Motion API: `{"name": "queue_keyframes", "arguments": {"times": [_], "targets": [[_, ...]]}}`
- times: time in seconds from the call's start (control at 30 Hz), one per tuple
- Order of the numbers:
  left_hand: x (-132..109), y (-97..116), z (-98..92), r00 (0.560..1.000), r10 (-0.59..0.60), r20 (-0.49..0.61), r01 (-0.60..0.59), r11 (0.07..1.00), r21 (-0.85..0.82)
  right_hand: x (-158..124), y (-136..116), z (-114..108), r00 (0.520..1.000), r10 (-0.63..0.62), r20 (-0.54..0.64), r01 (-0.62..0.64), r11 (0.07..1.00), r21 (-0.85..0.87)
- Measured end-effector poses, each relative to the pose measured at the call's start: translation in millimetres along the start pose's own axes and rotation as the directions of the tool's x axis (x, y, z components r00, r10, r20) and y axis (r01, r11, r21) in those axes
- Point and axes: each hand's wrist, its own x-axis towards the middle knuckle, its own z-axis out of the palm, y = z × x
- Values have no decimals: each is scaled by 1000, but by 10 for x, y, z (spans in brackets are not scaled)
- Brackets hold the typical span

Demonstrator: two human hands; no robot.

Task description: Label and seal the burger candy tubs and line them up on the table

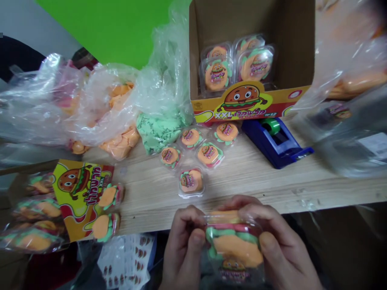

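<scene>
Between my two hands is a clear plastic clamshell pack (pixel 237 247) with a burger-shaped sweet inside, its orange bun, green and pink layers showing, and a burger label on the side near me. My left hand (pixel 186 249) grips its left edge with thumb and fingers. On the opposite edge, my right hand (pixel 279 249) holds it the same way, fingers partly behind the pack. Both hands are in front of the table's near edge. Beyond them, a labelled burger pack (pixel 191 181) lies on the wooden table (pixel 145 189), with several more packs (pixel 211 154) behind it.
An open display carton (pixel 254 108) holding several burger packs stands at the back. Right of centre sits a blue tape dispenser (pixel 275 143). A second burger box (pixel 83 189) is at left, near sticker sheets (pixel 123 262). Plastic bags of orange pieces (pixel 121 141) and green pieces (pixel 160 129) lie behind.
</scene>
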Motion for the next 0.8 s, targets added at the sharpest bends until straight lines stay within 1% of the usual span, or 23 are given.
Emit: {"name": "queue_keyframes", "arguments": {"times": [0.07, 0.13, 0.2, 0.3, 0.4, 0.5, 0.53, 0.57, 0.63, 0.67, 0.73, 0.8], "targets": [[-13, -48, -53, 997, -44, 70, 42, 999, 26, -45, 11, -27, 1000, 16, 17, -16, 1000, -22], [-25, -106, -105, 986, -102, 136, 102, 995, 6, -90, 36, -53, 1000, 27, 13, -25, 997, -75], [-34, -162, -144, 973, -130, 193, 135, 991, -18, -125, 67, -66, 999, 34, -2, -34, 992, -119], [-47, -209, -167, 975, -130, 180, 129, 991, 20, -146, 101, -60, 1000, 25, -7, -26, 987, -156], [-64, -212, -167, 979, -134, 153, 128, 991, 46, -154, 114, -42, 1000, 18, -8, -19, 988, -155], [-70, -227, -197, 979, -149, 142, 146, 989, 32, -190, 154, -53, 999, 49, -1, -49, 985, -166], [-64, -243, -223, 975, -162, 149, 157, 987, 46, -216, 184, -68, 997, 72, 9, -69, 982, -178], [-53, -266, -255, 966, -182, 181, 170, 982, 79, -252, 223, -89, 995, 101, 21, -95, 976, -194], [-23, -326, -337, 927, -241, 288, 193, 964, 183, -347, 319, -146, 988, 150, 42, -137, 962, -235], [-7, -357, -380, 894, -284, 347, 208, 948, 241, -402, 368, -180, 984, 169, 61, -148, 954, -260], [13, -402, -454, 809, -375, 452, 240, 914, 328, -508, 446, -247, 971, 201, 126, -153, 937, -315], [12, -412, -503, 733, -416, 538, 226, 895, 384, -590, 478, -301, 958, 229, 169, -155, 918, -364]]}}
